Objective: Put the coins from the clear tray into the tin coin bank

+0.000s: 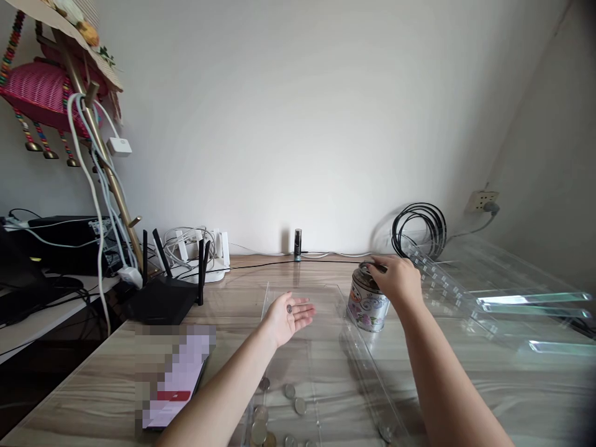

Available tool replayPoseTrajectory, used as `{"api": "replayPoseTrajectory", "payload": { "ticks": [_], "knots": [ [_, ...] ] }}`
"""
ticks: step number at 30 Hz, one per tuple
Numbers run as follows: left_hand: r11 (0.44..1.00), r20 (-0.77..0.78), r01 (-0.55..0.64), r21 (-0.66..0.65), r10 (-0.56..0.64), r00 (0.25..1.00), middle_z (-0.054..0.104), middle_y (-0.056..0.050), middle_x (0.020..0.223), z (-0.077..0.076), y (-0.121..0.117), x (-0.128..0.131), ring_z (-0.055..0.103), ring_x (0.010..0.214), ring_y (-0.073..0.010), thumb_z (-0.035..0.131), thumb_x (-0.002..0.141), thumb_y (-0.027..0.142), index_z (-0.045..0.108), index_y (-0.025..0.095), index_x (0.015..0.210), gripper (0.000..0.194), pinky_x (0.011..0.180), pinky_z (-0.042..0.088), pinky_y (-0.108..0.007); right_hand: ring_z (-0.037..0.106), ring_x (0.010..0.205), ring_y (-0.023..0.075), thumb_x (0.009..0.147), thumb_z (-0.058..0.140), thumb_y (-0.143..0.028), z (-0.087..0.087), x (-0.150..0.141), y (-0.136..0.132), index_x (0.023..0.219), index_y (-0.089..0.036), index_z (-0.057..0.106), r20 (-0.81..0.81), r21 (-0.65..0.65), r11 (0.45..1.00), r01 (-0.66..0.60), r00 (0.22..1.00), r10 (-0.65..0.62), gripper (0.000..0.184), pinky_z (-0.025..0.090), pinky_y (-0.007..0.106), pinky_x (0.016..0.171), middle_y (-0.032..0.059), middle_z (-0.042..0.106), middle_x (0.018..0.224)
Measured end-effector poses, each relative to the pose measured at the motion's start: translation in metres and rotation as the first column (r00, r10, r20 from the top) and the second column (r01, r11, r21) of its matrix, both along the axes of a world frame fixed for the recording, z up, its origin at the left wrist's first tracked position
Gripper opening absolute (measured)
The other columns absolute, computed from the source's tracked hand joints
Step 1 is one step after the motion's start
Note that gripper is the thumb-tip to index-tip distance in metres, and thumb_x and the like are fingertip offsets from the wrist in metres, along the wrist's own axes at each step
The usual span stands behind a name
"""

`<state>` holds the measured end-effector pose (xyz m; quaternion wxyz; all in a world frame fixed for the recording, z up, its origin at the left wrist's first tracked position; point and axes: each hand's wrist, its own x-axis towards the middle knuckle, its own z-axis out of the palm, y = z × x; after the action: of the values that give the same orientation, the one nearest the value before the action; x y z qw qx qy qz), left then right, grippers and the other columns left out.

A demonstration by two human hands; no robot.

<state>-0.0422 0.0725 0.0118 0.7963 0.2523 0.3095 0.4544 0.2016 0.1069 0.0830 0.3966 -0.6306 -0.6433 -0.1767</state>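
Note:
My left hand (287, 320) is palm up over a clear plastic tray (342, 400), fingers stretched out, with a small coin (289, 308) resting on it. Several coins (300, 406) lie in the near part of the tray, some silver and some gold-coloured. To the right stands an upright round tin (367, 304) with a floral print. My right hand (395, 278) is at the top of this tin, its fingers bent and close together over the mouth. Whatever those fingers pinch is hidden.
A phone (179, 385), partly blurred out, lies left of my left forearm. Behind it are a black router (162, 298) and white network gear (205, 261). A small dark bottle (298, 244) stands by the wall. Clear plastic pieces (512, 310) and coiled black cable (419, 230) occupy the right side.

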Motion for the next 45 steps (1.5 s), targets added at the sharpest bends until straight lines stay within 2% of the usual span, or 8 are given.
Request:
{"api": "replayPoseTrajectory", "payload": {
  "ticks": [4, 9, 22, 29, 32, 37, 41, 45],
  "knots": [
    [1.0, 0.1, -0.016, 0.011, 0.015, 0.995, 0.056, -0.018, 0.094, 0.001, 0.0, -0.001, 0.054, 0.088, -0.0234, 0.037, 0.075, 0.043, 0.051, 0.005, 0.092, 0.043, 0.074, 0.042, -0.032, 0.049, 0.072, 0.0145, 0.075, 0.039, -0.03, -0.003, -0.051, -0.02, 0.087, -0.02, 0.058, 0.033, 0.029, 0.965, -0.262, 0.965, 0.261, 0.025, 0.036, 0.026, 0.062, 0.0042, 0.058, 0.08],
    [0.99, 0.231, -0.054, 0.132, 0.022, 0.973, 0.056, -0.007, 0.075, 0.009, -0.005, 0.0, 0.055, 0.07, -0.0149, 0.038, 0.074, 0.048, 0.053, 0.011, 0.09, 0.043, 0.063, 0.041, -0.024, 0.049, 0.066, 0.0095, 0.071, 0.046, -0.023, -0.027, -0.116, -0.041, 0.072, -0.02, 0.057, 0.149, -0.351, 0.691, -0.632, 0.69, 0.708, 0.011, 0.033, 0.02, 0.056, 0.0004, 0.057, 0.074],
    [0.966, 0.156, 0.129, 0.225, -0.167, 0.974, 0.055, -0.005, 0.073, 0.006, -0.008, 0.004, 0.052, 0.069, -0.0134, 0.037, 0.075, 0.049, 0.054, 0.015, 0.076, 0.038, 0.064, 0.039, -0.027, 0.048, 0.066, 0.0111, 0.076, 0.037, -0.024, -0.026, -0.122, -0.05, 0.073, -0.018, 0.054, 0.311, -0.368, 0.804, -0.467, 0.753, 0.58, 0.018, 0.03, 0.021, 0.054, 0.0022, 0.054, 0.071],
    [0.97, -0.048, 0.046, 0.241, -0.035, 0.998, 0.051, -0.012, 0.106, 0.013, -0.012, 0.004, 0.045, 0.1, -0.023, 0.032, 0.074, 0.053, 0.05, 0.017, 0.1, 0.048, 0.074, 0.04, -0.037, 0.049, 0.079, 0.0173, 0.074, 0.04, -0.034, 0.006, -0.036, -0.021, 0.08, -0.022, 0.06, -0.009, 0.077, 0.986, -0.15, 0.988, 0.151, 0.024, 0.036, 0.027, 0.063, 0.005, 0.058, 0.083],
    [0.96, -0.083, -0.033, 0.277, 0.058, 0.995, 0.049, -0.012, 0.11, 0.013, -0.011, 0.002, 0.044, 0.103, -0.0226, 0.031, 0.075, 0.052, 0.051, 0.016, 0.099, 0.047, 0.074, 0.041, -0.035, 0.049, 0.078, 0.0224, 0.068, 0.046, -0.036, 0.003, -0.001, -0.003, 0.073, -0.022, 0.064, -0.096, 0.01, 1.0, -0.019, 0.995, 0.02, 0.023, 0.036, 0.031, 0.057, 0.0081, 0.059, 0.077],
    [0.95, -0.093, -0.133, 0.283, 0.165, 0.982, 0.051, -0.012, 0.107, 0.012, -0.008, 0.0, 0.046, 0.099, -0.0216, 0.031, 0.075, 0.048, 0.053, 0.014, 0.094, 0.044, 0.07, 0.043, -0.032, 0.049, 0.074, 0.0249, 0.062, 0.049, -0.031, -0.009, 0.011, 0.009, 0.065, -0.02, 0.065, -0.077, -0.163, 0.986, -0.025, 0.997, 0.012, 0.019, 0.037, 0.036, 0.058, 0.0085, 0.059, 0.068],
    [0.933, -0.071, -0.229, 0.278, 0.258, 0.964, 0.053, -0.012, 0.103, 0.011, -0.004, -0.005, 0.049, 0.094, -0.0198, 0.028, 0.076, 0.047, 0.053, 0.014, 0.09, 0.043, 0.067, 0.043, -0.03, 0.047, 0.086, 0.0258, 0.068, 0.044, -0.032, 0.001, -0.006, -0.004, 0.083, -0.019, 0.062, -0.009, 0.034, 0.999, -0.008, 1.0, 0.009, 0.027, 0.035, 0.042, 0.072, 0.009, 0.058, 0.087],
    [0.898, -0.075, -0.326, 0.295, 0.362, 0.929, 0.054, -0.011, 0.099, 0.007, 0.006, -0.015, 0.051, 0.088, -0.0186, 0.025, 0.076, 0.048, 0.053, 0.015, 0.088, 0.045, 0.064, 0.043, -0.028, 0.052, 0.078, 0.0173, 0.074, 0.037, -0.032, 0.006, -0.048, -0.023, 0.084, -0.019, 0.059, -0.065, -0.053, 0.948, -0.314, 0.948, 0.31, 0.028, 0.039, 0.029, 0.068, 0.0057, 0.059, 0.085]
  ]
}}
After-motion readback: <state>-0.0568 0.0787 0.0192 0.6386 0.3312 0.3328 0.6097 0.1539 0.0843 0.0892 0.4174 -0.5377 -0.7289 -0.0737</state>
